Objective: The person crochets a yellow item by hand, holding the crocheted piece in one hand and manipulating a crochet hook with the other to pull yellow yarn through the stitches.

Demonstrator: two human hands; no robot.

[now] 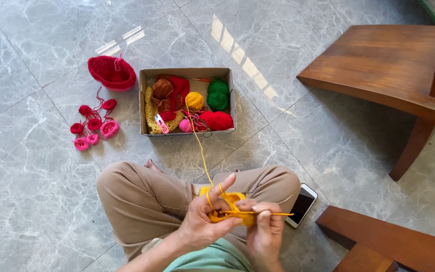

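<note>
Head view: a person sits cross-legged on the grey marble floor (36, 201).
Left hand (205, 216): fingers curled onto the yellow crochet piece (232, 201), index raised with the yellow strand (201, 151) over it.
Right hand (265, 226): fingers pinched together on the orange crochet hook (278, 214).
Crochet piece: over the lap, between both hands.
Cardboard box (187, 73): ahead of the knees, holding the yellow yarn ball (194, 100).
Phone (302, 204): beside the right knee.

A small yellow crochet piece (230, 206) sits bunched above the lap, its stitches thick and rounded. An orange crochet hook (273, 214) lies level across it, tip pointing right. A yellow yarn strand (201, 151) runs taut from the piece up to the yellow yarn ball (194, 100).
</note>
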